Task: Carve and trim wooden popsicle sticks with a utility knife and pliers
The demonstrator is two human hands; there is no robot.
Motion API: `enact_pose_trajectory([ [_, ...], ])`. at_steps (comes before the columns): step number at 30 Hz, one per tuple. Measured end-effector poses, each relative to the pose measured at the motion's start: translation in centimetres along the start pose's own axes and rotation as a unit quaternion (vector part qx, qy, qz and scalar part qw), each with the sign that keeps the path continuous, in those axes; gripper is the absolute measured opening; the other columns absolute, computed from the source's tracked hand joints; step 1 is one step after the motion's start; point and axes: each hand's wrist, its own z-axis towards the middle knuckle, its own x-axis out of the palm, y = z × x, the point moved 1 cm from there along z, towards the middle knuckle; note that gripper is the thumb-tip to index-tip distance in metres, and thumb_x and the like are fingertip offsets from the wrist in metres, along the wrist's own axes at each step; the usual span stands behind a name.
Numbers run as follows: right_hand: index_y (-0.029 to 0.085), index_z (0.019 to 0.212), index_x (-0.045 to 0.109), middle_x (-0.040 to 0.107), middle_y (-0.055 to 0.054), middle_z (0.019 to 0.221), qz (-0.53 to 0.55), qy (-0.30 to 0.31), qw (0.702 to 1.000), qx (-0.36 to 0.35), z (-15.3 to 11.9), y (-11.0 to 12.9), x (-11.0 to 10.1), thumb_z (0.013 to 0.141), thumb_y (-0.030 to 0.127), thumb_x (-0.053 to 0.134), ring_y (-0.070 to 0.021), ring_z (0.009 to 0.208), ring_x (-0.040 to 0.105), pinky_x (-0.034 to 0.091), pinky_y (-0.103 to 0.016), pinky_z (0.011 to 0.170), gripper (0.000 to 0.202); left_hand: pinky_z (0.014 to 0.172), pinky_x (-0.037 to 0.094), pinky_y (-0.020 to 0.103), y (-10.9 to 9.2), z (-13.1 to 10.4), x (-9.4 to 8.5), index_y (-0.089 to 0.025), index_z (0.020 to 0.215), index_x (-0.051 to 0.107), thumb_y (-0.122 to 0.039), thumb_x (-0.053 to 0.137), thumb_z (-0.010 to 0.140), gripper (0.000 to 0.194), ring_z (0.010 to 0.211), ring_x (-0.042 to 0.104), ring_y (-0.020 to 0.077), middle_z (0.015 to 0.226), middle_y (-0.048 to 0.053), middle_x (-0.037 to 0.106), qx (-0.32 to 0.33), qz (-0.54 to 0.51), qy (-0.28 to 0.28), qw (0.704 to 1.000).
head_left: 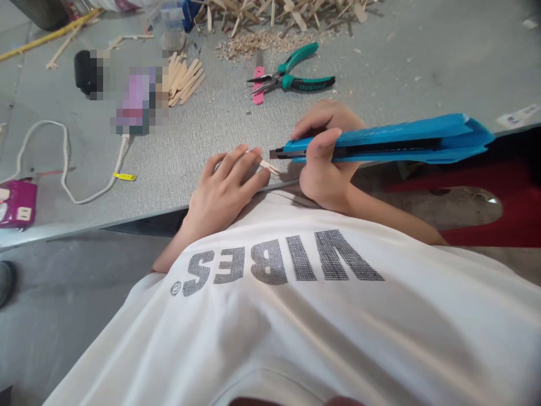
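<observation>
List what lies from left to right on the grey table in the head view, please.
Purple power strip → white cable → pile of wooden sticks → left hand → pink tool → green pliers → right hand → blue utility knife.

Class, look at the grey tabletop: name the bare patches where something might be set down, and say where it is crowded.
Bare: the stretch right of the pliers, above the blue knife; and the patch between the white cable, the left hand and the stick pile. Crowded: the far edge, with shavings and scrap sticks, and the near edge where the right hand cuts a stick.
</observation>
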Motion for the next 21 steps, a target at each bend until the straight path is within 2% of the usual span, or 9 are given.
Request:
enact_pose_trajectory([
  [2,0.028,0.079,0.065,0.059,-0.004,0.072,-0.009,-0.061,0.994,-0.088,0.6,0.9,0.2,0.112,0.086,0.052,-0.0209,0.067,0.056,0.049,-0.040,0.065,0.068,0.125,0.051,0.054,0.1,-0.1,0.2,-0.028,0.152,0.065,-0.022,0.062,0.115,0.037,0.155,0.066,0.0343,0.164,0.018,0.072,-0.032,-0.001,-0.022,0.999],
  [3,0.028,0.078,0.065,0.059,-0.003,0.071,-0.012,-0.067,0.991,-0.114,0.8,1.2,0.3,0.114,0.081,0.056,-0.0198,0.066,0.055,0.048,-0.039,0.064,0.064,0.123,0.052,0.054,0.2,-0.2,0.3,-0.026,0.154,0.064,-0.023,0.062,0.115,0.040,0.152,0.068,0.0345,0.161,0.019,0.073,-0.047,0.002,-0.032,0.998],
  [6,0.028,0.078,0.064,0.059,-0.001,0.073,-0.013,-0.033,0.991,-0.132,1.1,1.8,0.4,0.117,0.071,0.061,-0.0181,0.068,0.057,0.048,-0.037,0.066,0.058,0.119,0.054,0.052,0.4,-0.3,0.6,-0.022,0.155,0.064,-0.026,0.066,0.114,0.041,0.147,0.071,0.0358,0.154,0.020,0.077,-0.055,0.015,-0.048,0.997],
  [11,0.026,0.077,0.059,0.053,0.001,0.071,-0.027,-0.045,0.993,-0.105,0.8,1.8,0.4,0.115,0.074,0.063,-0.0163,0.064,0.053,0.043,-0.034,0.061,0.061,0.120,0.055,0.046,0.3,-0.3,0.4,-0.022,0.149,0.069,-0.022,0.060,0.117,0.034,0.147,0.072,0.0309,0.149,0.017,0.080,-0.013,0.002,-0.042,0.999],
  [15,0.026,0.077,0.060,0.053,0.001,0.069,-0.011,-0.057,0.992,-0.116,0.6,2.0,0.7,0.111,0.068,0.072,-0.0153,0.061,0.052,0.040,-0.033,0.057,0.056,0.115,0.058,0.043,0.2,-0.4,0.4,-0.023,0.149,0.069,-0.021,0.059,0.118,0.034,0.141,0.075,0.0292,0.144,0.015,0.081,-0.007,0.006,-0.042,0.999],
  [21,0.028,0.081,0.058,0.052,-0.001,0.073,-0.043,-0.009,0.999,-0.004,-0.1,1.2,0.6,0.107,0.090,0.061,-0.0202,0.067,0.059,0.047,-0.038,0.062,0.067,0.113,0.059,0.042,0.3,-0.6,0.8,-0.021,0.149,0.069,-0.020,0.059,0.117,0.033,0.137,0.077,0.0298,0.142,0.015,0.081,0.004,0.016,-0.057,0.998],
])
